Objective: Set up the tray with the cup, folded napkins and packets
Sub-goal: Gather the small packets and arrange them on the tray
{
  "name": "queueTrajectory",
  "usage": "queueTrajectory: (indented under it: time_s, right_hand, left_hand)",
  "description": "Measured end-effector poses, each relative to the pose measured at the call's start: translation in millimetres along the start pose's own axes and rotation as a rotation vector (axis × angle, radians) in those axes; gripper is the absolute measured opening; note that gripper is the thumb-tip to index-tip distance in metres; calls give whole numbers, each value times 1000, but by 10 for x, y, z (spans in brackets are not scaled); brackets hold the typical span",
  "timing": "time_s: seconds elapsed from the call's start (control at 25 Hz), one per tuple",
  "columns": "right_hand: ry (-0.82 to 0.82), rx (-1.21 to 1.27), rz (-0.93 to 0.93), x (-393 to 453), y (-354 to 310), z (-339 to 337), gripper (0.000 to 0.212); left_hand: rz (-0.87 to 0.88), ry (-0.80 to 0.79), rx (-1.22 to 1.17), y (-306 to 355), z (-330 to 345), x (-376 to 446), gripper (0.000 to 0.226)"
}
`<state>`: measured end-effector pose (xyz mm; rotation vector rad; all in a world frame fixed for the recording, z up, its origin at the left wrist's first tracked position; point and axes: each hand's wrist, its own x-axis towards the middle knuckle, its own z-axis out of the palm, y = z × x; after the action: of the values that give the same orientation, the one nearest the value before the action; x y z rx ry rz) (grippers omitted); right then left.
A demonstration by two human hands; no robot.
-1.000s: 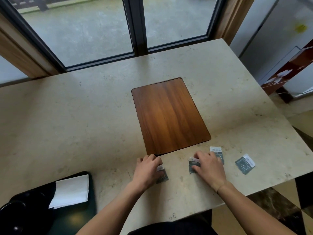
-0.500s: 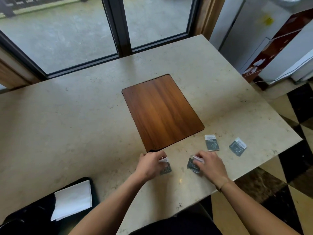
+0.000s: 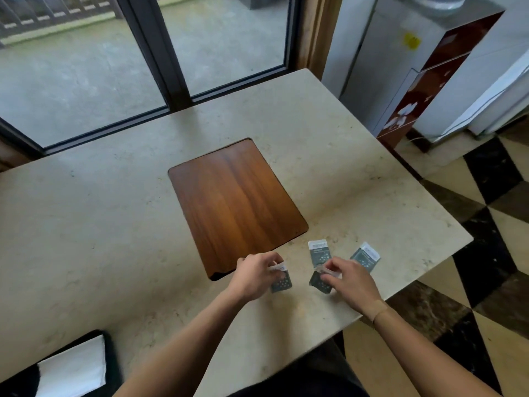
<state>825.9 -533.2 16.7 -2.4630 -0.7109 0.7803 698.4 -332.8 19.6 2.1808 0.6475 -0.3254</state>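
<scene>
A brown wooden tray [image 3: 237, 207] lies flat in the middle of the stone table [image 3: 86, 239]. Just off its near edge my left hand [image 3: 254, 275] pinches a small grey-green packet [image 3: 282, 283] by its white top. My right hand [image 3: 350, 282] pinches a second packet [image 3: 319, 282] the same way. Two more packets lie flat beyond my right hand: one [image 3: 318, 252] near the tray's corner, the other [image 3: 366, 256] further right. White folded napkins [image 3: 73, 371] rest on a dark surface at the bottom left. No cup is in view.
The table's right edge [image 3: 446, 219] drops to a checkered floor. A window runs along the far side, and a white and dark red cabinet [image 3: 415, 81] stands at the back right. The dark surface [image 3: 113, 365] under the napkins sits at the table's near left.
Both hands have closed on a packet each and lifted their white tops off the table. The camera has swung right, so the scene has shifted left in view.
</scene>
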Motion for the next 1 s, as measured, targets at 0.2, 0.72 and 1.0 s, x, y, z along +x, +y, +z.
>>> queueTrajectory:
  time_s: [0.2,0.72,1.0]
  right_hand:
    - [-5,22,44,182,475,-444,2]
    - [77,-32,150,462,991,-685,19]
    - [174,-274,141,433,1000,-575,35]
  left_hand:
    - [2,0,25,410,247,395,13]
    - [65,78,318,777,580,910,22]
    - [85,156,489,760,630,939,42]
